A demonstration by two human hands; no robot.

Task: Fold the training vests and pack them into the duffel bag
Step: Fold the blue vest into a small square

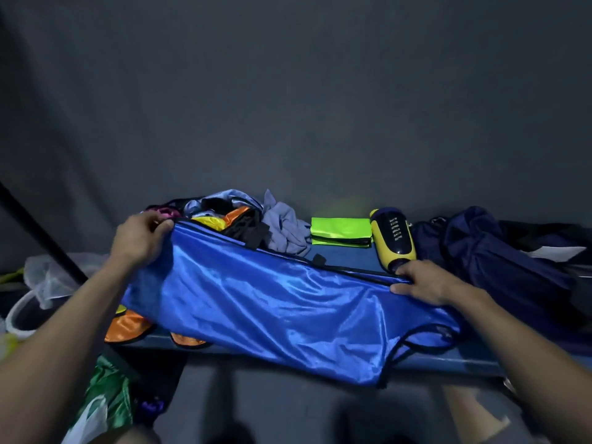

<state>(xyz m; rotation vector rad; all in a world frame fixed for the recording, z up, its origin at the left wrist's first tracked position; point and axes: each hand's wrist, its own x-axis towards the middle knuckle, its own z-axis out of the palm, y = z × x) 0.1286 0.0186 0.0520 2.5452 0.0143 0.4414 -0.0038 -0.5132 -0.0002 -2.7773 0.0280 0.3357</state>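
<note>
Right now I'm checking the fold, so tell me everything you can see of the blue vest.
The blue vest is shiny, satin-like cloth with black trim, spread wrinkled across the bench, its near edge hanging over the front. The left hand grips its raised far-left corner; the right hand holds its far-right edge.

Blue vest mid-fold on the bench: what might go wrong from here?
1. The shiny blue satin vest hangs over the bench's front edge; held only at its top corners by the left hand and right hand, it could slide off.
2. The yellow and black bottle lies right by the right hand; a fold might knock it.
3. Orange vests underneath may snag and drag along.
</note>
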